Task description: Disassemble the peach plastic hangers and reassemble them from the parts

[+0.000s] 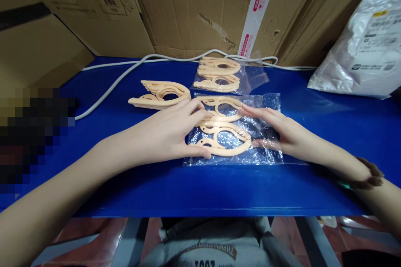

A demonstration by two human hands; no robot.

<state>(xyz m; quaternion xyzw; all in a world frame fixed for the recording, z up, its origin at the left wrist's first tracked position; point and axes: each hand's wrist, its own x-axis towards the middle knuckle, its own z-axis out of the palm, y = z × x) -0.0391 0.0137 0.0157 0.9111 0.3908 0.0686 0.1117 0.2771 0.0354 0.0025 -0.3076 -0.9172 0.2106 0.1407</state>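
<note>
Two cream plastic folding hangers [233, 150], folded up, lie side by side with a clear plastic bag [266, 158] around them, on the blue table. My left hand [169, 127] holds their left end, thumb on the nearer one and fingers bent over the farther one. From the other side, my right hand [278, 131] reaches to the right end of the hangers. Its fingers are stretched and apart, and the thumb shows through the film. Whether all its fingers are inside the bag I cannot tell.
Loose folded hangers [159, 94] lie left of the bag, and a bagged set [217, 77] lies behind. A white cable [125, 73] runs along the back. Cardboard boxes [188, 12] stand behind, and a white parcel bag [360, 54] stands at right. A blurred dark patch is at left.
</note>
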